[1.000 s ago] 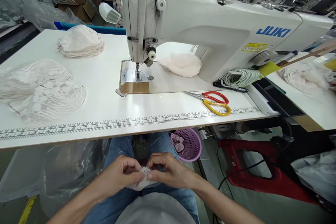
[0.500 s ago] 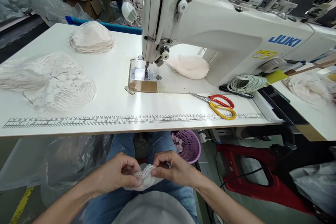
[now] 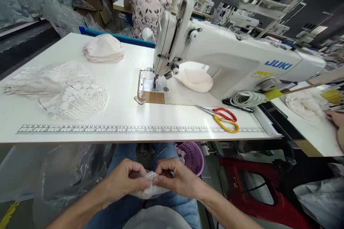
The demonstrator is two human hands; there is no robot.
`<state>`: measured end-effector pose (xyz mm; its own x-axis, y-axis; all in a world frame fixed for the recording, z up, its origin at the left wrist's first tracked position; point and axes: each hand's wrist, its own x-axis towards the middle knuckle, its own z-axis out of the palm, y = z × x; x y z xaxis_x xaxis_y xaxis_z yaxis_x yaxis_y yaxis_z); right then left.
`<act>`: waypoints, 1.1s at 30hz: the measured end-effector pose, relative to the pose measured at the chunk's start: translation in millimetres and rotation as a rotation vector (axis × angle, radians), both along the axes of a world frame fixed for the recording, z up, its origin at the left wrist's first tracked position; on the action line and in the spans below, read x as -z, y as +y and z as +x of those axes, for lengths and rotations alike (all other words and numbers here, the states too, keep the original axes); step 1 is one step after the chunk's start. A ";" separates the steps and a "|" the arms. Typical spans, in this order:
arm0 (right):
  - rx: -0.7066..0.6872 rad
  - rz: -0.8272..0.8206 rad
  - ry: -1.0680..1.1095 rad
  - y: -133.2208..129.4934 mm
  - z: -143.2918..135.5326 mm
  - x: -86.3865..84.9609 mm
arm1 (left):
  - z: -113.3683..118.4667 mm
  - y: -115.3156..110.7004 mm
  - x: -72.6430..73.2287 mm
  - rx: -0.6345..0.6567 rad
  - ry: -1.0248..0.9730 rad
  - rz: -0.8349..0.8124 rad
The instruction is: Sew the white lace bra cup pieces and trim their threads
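A small white lace fabric piece (image 3: pixel 151 190) with a dotted edge is held above my lap, below the table's front edge. My left hand (image 3: pixel 129 179) pinches its edge between thumb and fingers from the left. From the right, my right hand (image 3: pixel 176 179) pinches the same edge, its thumb close to the left thumb. Part of the fabric is hidden behind the fingers. In front of me stands a white sewing machine (image 3: pixel 231 52), with a pale fabric piece (image 3: pixel 195 80) lying under its arm.
Stacked lace pieces (image 3: pixel 72 96) and a pale fabric stack (image 3: pixel 104 48) lie on the table (image 3: pixel 120 114) at left. Scissors (image 3: pixel 221 117) and a coil of cord (image 3: pixel 248 98) lie at right. A purple basket (image 3: pixel 197 159) stands below. Another person (image 3: pixel 146 3) sits beyond the table.
My hands have drawn closer together along the fabric's edge, so less of it shows between them. The view has tilted up, showing more of the person behind.
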<state>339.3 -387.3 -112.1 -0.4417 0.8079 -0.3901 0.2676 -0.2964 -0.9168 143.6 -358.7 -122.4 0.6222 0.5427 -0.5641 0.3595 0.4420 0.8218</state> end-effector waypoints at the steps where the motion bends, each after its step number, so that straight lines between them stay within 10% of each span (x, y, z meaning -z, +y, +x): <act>1: -0.002 0.019 -0.010 3.0 -1.5 -6.4 | -2.3 3.9 -7.4 0.000 0.019 0.029; 10: 0.070 0.493 -0.288 102.3 -6.6 -61.4 | 2.2 137.1 -104.7 0.123 0.229 0.447; 17: 0.156 0.712 -0.614 169.2 34.1 -44.9 | 51.8 218.9 -79.5 0.157 0.364 0.475; 26: -0.149 1.256 -0.599 174.0 61.8 -39.6 | 64.3 231.7 -72.0 0.196 0.448 0.442; 33: -0.240 1.369 -0.697 173.8 57.6 -32.4 | 66.7 231.0 -75.1 0.199 0.477 0.479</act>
